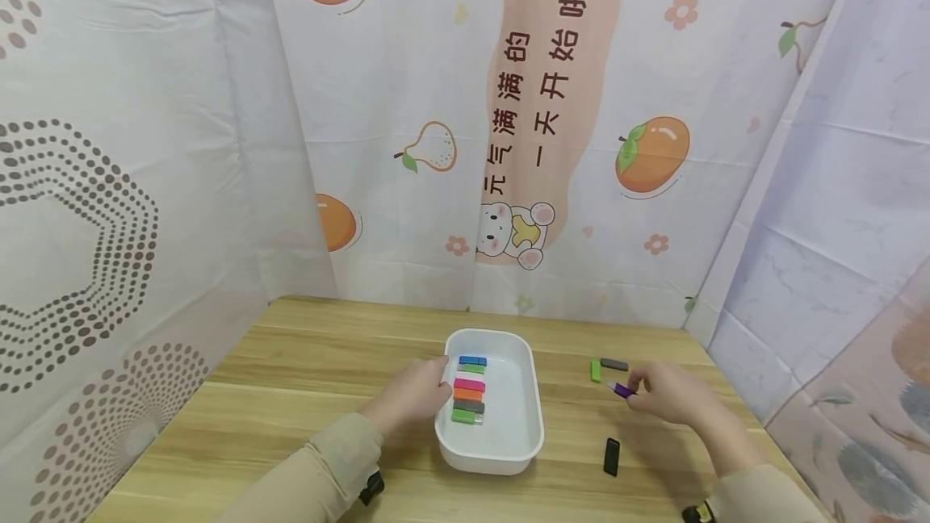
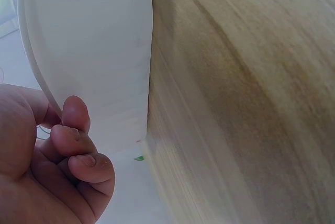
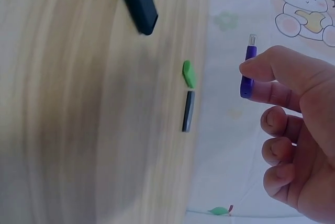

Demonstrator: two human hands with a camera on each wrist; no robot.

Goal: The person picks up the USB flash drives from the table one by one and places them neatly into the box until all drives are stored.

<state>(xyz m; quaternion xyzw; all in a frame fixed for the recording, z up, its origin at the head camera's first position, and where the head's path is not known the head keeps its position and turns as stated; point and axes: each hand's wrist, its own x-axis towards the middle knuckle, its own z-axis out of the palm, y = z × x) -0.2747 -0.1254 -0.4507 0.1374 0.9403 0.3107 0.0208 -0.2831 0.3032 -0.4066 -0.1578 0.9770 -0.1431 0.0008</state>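
My left hand (image 1: 412,395) grips the left rim of a white plastic tray (image 1: 488,464); in the left wrist view the thumb and fingers (image 2: 77,111) pinch its edge. Inside, along the tray's left side, several USB flash drives lie in a column, among them a blue one (image 1: 473,361), an orange one (image 1: 468,395) and a green one (image 1: 463,416). To the right of the tray, my right hand (image 1: 672,395) holds a purple USB flash drive (image 3: 247,86) between thumb and forefinger, above the table, its metal plug bare. The other fingers of that hand are loosely bent.
On the wooden table (image 1: 327,345), a green flash drive (image 1: 596,370) and a dark grey one (image 1: 614,364) lie beyond the right hand. A black flash drive (image 1: 612,457) lies nearer, right of the tray. Printed curtains (image 1: 407,224) hang behind and at both sides.
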